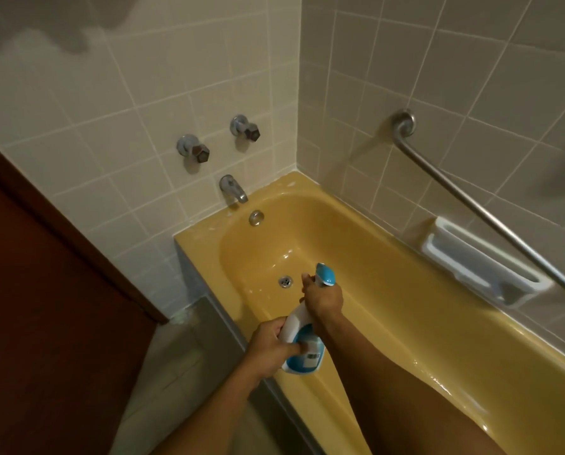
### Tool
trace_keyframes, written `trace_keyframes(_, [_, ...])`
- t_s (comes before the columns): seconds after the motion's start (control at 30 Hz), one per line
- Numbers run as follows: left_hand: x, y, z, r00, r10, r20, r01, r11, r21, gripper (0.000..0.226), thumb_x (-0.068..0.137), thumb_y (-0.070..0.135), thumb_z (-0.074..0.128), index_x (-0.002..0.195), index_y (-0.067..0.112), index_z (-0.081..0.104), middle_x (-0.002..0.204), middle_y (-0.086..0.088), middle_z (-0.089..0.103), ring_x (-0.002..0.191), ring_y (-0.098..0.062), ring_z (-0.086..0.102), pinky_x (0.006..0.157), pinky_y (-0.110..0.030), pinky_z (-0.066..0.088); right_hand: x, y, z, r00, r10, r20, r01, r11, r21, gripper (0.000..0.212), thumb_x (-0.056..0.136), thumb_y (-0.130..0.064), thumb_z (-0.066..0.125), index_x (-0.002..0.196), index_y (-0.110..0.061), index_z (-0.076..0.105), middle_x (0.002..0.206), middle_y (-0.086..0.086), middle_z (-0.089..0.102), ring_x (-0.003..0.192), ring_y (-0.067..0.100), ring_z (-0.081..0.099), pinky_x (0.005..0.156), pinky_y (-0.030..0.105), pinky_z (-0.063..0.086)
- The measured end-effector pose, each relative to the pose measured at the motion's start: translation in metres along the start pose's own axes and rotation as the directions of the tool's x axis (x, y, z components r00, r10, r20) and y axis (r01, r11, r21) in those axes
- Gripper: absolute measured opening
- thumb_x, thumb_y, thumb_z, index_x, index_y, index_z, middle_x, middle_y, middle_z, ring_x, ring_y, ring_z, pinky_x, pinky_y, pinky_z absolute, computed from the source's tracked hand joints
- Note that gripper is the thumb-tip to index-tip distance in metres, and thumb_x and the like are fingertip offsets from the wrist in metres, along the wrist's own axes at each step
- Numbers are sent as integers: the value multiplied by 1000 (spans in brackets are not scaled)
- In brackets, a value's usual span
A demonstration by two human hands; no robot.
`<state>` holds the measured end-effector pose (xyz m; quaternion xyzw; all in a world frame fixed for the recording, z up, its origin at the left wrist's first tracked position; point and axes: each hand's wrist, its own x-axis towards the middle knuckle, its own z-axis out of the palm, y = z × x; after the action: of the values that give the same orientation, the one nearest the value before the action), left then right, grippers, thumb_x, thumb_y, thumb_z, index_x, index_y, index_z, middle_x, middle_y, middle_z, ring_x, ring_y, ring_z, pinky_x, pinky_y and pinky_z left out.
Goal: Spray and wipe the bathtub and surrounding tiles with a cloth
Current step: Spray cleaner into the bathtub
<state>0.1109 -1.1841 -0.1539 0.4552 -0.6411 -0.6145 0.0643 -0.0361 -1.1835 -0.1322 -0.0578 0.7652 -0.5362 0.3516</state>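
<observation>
Nearest me, the left hand [269, 343] wraps its fingers round the fat lower body of the spray bottle [299, 326], thumb across the label. Its grip is closed on the bottle and seems to carry the weight. Just beyond it, the right hand [322, 298] is curled tight about the bottle's neck, fingers forward where the trigger would sit, though they hide the trigger itself. I take the two-handed hold as steadying: one hand props, the other works the trigger or sets the nozzle, and I can't tell which.

The bottle slants from the lower grip up through the upper one. Its blue nozzle [325, 274] sticks out past the right hand, aimed into the bathtub [406, 323]. Both grips hang over the tub's near side. Just past the upper grip, a little left, lies the drain [285, 281]. Farther off are the spout [233, 188] and two taps [194, 151], set in the tiles [127, 133]. Right of the grip, well apart, are a soap dish [478, 267] and a grab bar [471, 205]. No cloth shows, so I judge the wiping not yet begun.
</observation>
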Motion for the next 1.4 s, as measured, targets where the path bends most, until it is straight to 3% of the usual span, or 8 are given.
trace_keyframes(0.27, [20,-7,-9,995,-20,-93,20,1000,-4,45,71,26,91,110,33,70,109,13,74,105,-10,69,91,-41,61,21,-2,23,996,68,59,-69,998,8,28,91,-36,74,81,-13,62,72,11,70,62,23,64,73,43,59])
trace_keyframes(0.4, [20,-15,-14,990,-29,-138,27,999,-18,53,67,40,92,114,36,69,109,15,74,104,-9,70,88,-39,62,24,-5,33,972,15,234,-22,999,31,26,90,-31,76,100,-8,68,90,11,75,59,18,63,55,30,55])
trace_keyframes(0.53, [16,-22,-16,986,-44,-161,41,999,-20,52,68,37,93,113,34,68,108,14,74,102,-7,71,87,-35,63,22,0,40,965,65,253,-67,998,2,25,91,-30,75,88,-8,64,68,10,66,54,20,61,55,30,52])
trace_keyframes(0.7, [4,-34,-18,981,-81,-178,75,996,-42,47,74,32,90,115,34,67,110,12,73,103,-9,71,85,-37,63,17,4,50,927,59,370,-52,998,-27,17,93,-22,73,94,-7,64,97,16,73,71,22,62,51,27,52])
trace_keyframes(0.87, [-6,-40,-21,978,-96,-188,93,995,-29,49,76,32,89,119,33,67,112,14,72,102,-5,68,83,-28,62,8,16,60,959,125,255,-95,987,-129,27,90,-32,75,83,-9,63,73,11,69,60,21,63,62,33,54])
trace_keyframes(1.07, [-23,-53,-26,972,-137,-192,131,990,-43,56,73,37,90,123,33,66,115,13,72,108,-11,69,89,-41,62,-7,27,65,937,107,333,-72,991,-116,18,90,-28,77,81,-17,66,93,15,74,75,25,64,82,46,57])
trace_keyframes(1.2, [-47,-60,-25,980,-119,-157,115,993,-34,49,77,29,88,121,32,68,114,14,72,107,-12,68,89,-42,62,-29,40,62,969,133,206,-99,981,-166,29,87,-37,78,92,-12,63,93,11,72,86,28,67,83,40,55])
trace_keyframes(1.4, [-110,-80,-18,987,-100,-126,96,995,-42,49,77,24,88,122,29,68,115,10,71,109,-15,67,88,-46,62,-92,64,34,967,22,253,-1,996,-85,17,90,-29,77,95,-15,69,87,2,67,78,19,59,74,33,49])
